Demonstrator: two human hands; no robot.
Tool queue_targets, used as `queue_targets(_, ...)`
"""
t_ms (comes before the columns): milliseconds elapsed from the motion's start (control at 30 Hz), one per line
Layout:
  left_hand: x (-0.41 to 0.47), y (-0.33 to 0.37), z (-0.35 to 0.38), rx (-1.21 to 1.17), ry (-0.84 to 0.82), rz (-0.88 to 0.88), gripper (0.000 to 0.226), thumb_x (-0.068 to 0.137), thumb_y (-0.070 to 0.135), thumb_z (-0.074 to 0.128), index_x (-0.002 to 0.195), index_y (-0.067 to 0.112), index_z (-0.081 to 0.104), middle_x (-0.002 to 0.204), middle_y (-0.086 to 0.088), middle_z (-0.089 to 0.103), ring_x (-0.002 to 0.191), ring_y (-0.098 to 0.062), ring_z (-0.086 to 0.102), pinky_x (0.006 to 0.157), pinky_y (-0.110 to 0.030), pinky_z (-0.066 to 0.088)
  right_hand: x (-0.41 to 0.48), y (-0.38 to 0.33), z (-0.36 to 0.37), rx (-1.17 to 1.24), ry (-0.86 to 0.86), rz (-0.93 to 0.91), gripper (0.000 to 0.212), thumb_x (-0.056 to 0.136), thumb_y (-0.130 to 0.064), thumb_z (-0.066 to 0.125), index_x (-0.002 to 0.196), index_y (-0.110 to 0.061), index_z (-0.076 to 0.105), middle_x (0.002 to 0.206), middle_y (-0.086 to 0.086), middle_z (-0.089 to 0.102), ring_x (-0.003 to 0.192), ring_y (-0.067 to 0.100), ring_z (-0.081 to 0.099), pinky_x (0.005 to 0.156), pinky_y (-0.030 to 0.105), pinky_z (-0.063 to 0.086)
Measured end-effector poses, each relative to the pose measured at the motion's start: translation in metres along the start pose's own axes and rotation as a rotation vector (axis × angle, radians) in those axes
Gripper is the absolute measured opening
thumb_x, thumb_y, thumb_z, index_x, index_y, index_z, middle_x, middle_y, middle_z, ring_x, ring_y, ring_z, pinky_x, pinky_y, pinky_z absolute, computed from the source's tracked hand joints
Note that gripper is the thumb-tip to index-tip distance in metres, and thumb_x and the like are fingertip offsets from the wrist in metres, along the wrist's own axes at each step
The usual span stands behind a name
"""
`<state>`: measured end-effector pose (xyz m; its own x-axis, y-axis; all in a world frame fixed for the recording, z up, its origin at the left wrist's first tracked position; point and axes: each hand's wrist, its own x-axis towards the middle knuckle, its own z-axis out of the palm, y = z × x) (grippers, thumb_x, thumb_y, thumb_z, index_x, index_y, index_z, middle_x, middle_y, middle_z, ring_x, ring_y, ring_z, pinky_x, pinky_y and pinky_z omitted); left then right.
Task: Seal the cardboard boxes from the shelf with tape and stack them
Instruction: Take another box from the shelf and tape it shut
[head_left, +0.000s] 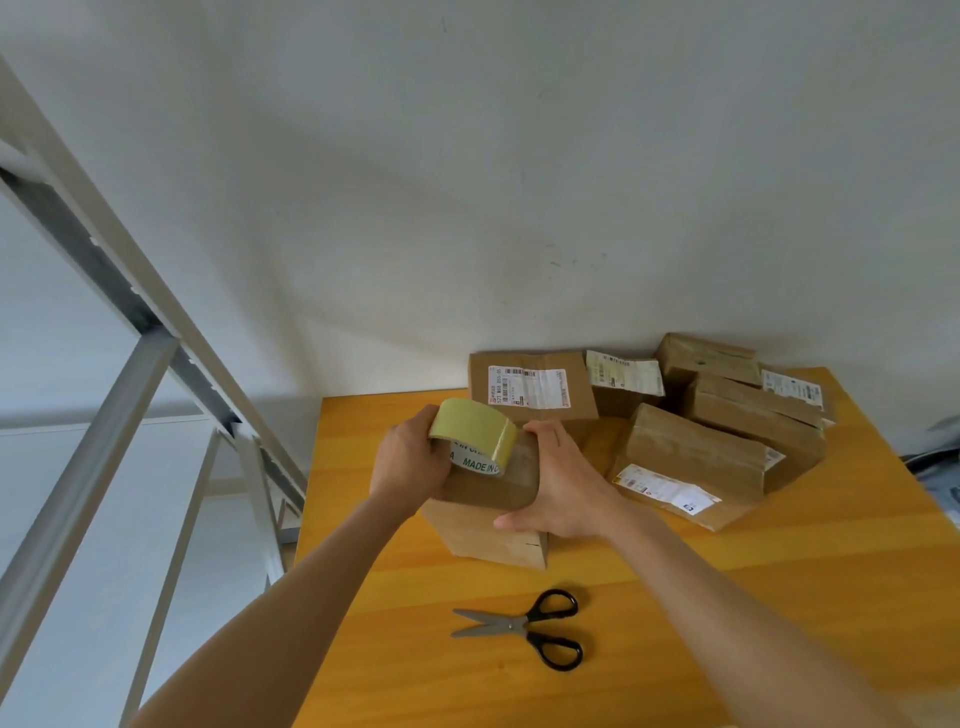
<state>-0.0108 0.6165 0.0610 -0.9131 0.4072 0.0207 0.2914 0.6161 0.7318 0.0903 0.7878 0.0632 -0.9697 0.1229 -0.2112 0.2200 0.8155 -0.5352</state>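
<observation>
At the centre of the frame, the left hand (410, 457) gripped a yellowish roll of packing tape (475, 436), tilted onto the top of a small brown cardboard box (483, 530), probably to run a strip across it. The right hand (558, 480) clasped the box's right top edge, apparently steadying it on the orange wooden tabletop (779, 597). Black-handled scissors (524, 626) lay at lower centre, handy for cutting. Other labelled brown boxes (696, 452) sat heaped at right.

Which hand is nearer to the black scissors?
Right. The right hand holds the box just behind the scissors; the left hand grips the tape roll, farther back and left.
</observation>
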Motion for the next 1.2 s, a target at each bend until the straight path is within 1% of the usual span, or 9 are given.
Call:
queue_targets(100,0.014,0.002,-0.017,0.037,0.043,-0.017,0.036,0.083,-0.004,0.050,0.114,0.012,0.058,0.087,-0.006,0.068,0.074,-0.024,0.064,0.059,-0.041,0.056,-0.001,0.006,-0.003,0.029,0.009,0.032,0.122,0.058,-0.057,0.085,0.148,-0.016,0.013,0.144,-0.003,0.022,0.132,0.014,0.028,0.112,0.033,0.031)
queue_targets(200,0.022,-0.007,-0.036,0.243,0.049,0.008,0.036,0.084,-0.005,0.047,0.117,0.009,0.050,0.090,-0.010,0.064,0.071,-0.026,0.054,0.056,-0.039,0.047,-0.002,0.013,-0.004,0.041,0.019,0.036,0.121,0.057,-0.057,0.086,0.147,-0.016,0.016,0.141,-0.003,0.024,0.129,0.013,0.031,0.110,0.032,0.032)
queue_targets(300,0.020,-0.016,-0.045,0.417,0.042,0.073,0.028,0.086,-0.005,0.046,0.110,0.009,0.044,0.093,-0.010,0.059,0.070,-0.031,0.056,0.056,-0.042,0.047,-0.001,0.018,-0.006,0.050,0.013,0.034,0.120,0.056,-0.058,0.085,0.146,-0.018,0.016,0.139,-0.005,0.024,0.126,0.012,0.032,0.109,0.035,0.035)
queue_targets(367,0.018,-0.021,-0.046,0.497,0.024,0.096,0.024,0.088,-0.003,0.048,0.108,0.008,0.041,0.097,-0.010,0.056,0.070,-0.032,0.058,0.054,-0.039,0.044,-0.001,0.021,-0.006,0.048,0.011,0.031,0.120,0.056,-0.059,0.085,0.145,-0.020,0.016,0.139,-0.006,0.023,0.125,0.011,0.032,0.109,0.036,0.037)
queue_targets(500,0.017,-0.026,-0.043,0.577,-0.008,0.087,0.028,0.089,0.000,0.049,0.113,0.009,0.038,0.103,-0.010,0.053,0.074,-0.032,0.060,0.056,-0.039,0.046,-0.002,0.025,-0.005,0.051,0.009,0.027,0.120,0.055,-0.060,0.084,0.145,-0.024,0.015,0.139,-0.009,0.021,0.123,0.008,0.031,0.107,0.034,0.039)
queue_targets(633,0.012,-0.030,-0.033,0.580,-0.038,0.100,0.031,0.090,0.002,0.050,0.118,0.008,0.038,0.105,-0.010,0.052,0.069,-0.032,0.059,0.053,-0.037,0.044,-0.007,0.030,-0.004,0.051,0.006,0.028,0.115,0.055,-0.060,0.084,0.142,-0.028,0.015,0.134,-0.012,0.022,0.116,0.006,0.032,0.100,0.029,0.040)
queue_targets(1000,0.012,-0.037,-0.013,0.581,-0.065,0.067,0.033,0.089,0.002,0.053,0.118,0.009,0.038,0.108,-0.009,0.051,0.060,-0.025,0.048,0.045,-0.029,0.032,-0.012,0.035,-0.005,0.039,-0.001,0.061,0.115,0.055,-0.059,0.085,0.141,-0.026,0.017,0.131,-0.011,0.023,0.115,0.007,0.035,0.097,0.028,0.042)
queue_targets(1100,0.014,-0.037,-0.012,0.531,-0.072,0.057,0.032,0.090,0.002,0.053,0.118,0.009,0.039,0.108,-0.008,0.052,0.061,-0.023,0.048,0.044,-0.025,0.028,-0.012,0.034,-0.007,0.021,-0.027,0.077,0.118,0.056,-0.060,0.084,0.143,-0.025,0.014,0.135,-0.010,0.022,0.118,0.008,0.034,0.101,0.031,0.042)
queue_targets(1200,0.015,-0.038,-0.011,0.483,-0.083,0.078,0.031,0.091,0.004,0.052,0.119,0.010,0.040,0.108,-0.008,0.053,0.064,-0.021,0.051,0.045,-0.024,0.031,-0.014,0.034,-0.008,-0.028,-0.048,0.086,0.122,0.059,-0.059,0.083,0.148,-0.020,0.009,0.145,-0.005,0.018,0.131,0.014,0.029,0.109,0.035,0.036)
